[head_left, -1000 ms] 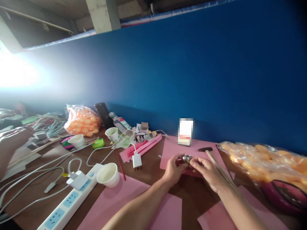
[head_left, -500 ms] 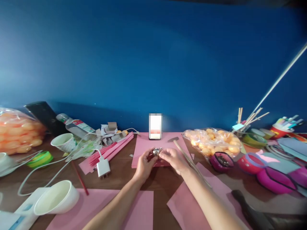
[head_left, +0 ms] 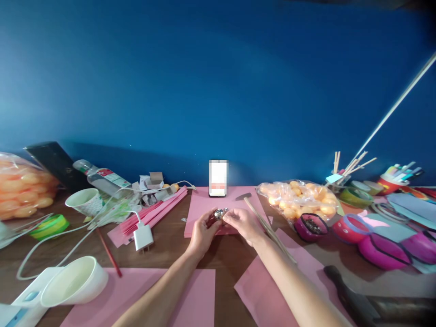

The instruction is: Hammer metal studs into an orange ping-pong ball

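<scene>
A small, shiny silvery ball (head_left: 218, 214) is held up in front of me, over the near part of a stack of pink paper (head_left: 200, 204). The fingers and thumb of my left hand (head_left: 204, 231) are closed around it from the left. My right hand (head_left: 240, 223) pinches at its right side, fingertips together; a small shiny bit shows there, too small to name. Fingers cover much of the ball. To the right of my right hand lie thin sticks (head_left: 264, 222), and a white-screened phone (head_left: 218, 178) stands upright behind the ball.
On the right are a bag of orange balls (head_left: 303, 200), a purple bowl of small dark pieces (head_left: 310, 227), pink bowls (head_left: 383, 252) and a hammer-like tool (head_left: 340, 284). On the left are a white cup (head_left: 75, 281), a charger (head_left: 143, 237), cables and a bottle (head_left: 105, 179).
The whole view has shifted slightly, so things sit a little farther left. My fingers have moved slightly on the silvery ball, and more of its shiny surface shows.
</scene>
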A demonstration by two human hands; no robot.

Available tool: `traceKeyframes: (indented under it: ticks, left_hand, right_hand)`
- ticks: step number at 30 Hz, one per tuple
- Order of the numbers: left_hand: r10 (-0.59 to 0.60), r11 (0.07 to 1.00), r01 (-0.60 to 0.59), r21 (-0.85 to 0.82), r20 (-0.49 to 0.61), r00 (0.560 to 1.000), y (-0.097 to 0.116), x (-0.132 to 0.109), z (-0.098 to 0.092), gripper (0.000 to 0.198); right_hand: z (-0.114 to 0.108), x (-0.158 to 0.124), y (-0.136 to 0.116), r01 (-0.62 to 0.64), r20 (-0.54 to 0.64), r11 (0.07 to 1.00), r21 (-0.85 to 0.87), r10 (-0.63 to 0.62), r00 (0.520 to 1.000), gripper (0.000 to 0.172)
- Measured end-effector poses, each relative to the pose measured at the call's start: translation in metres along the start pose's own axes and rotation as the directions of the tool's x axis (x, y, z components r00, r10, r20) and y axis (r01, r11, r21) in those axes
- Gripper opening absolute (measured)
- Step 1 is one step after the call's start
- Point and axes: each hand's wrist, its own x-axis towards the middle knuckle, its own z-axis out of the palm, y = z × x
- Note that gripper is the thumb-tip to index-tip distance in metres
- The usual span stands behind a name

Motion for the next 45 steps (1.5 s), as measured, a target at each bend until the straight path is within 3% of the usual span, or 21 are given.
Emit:
traceKeyframes:
  ticks: [18,27,45]
  left_hand:
    - [-0.010,1.000,0.011,0.013,-0.032,0.999,0.008,-0.002,0.004,0.049]
    - [0.002,0.999,0.000,0.044,-0.032,0.999,0.006,-0.001,0.003,0.050]
    - [-0.046,0.998,0.045,0.037,0.009,0.999,0.008,-0.003,0.003,0.051]
  right_hand:
    - [0.006,-0.005,-0.012,-0.061,-0.003,0.997,0.044,0.061,0.998,0.025]
    - [0.004,-0.004,-0.008,-0.096,0.052,0.980,0.172,0.088,0.995,0.025]
    - [0.003,-0.004,-0.007,-0.056,0.028,0.994,0.096,0.053,0.998,0.026]
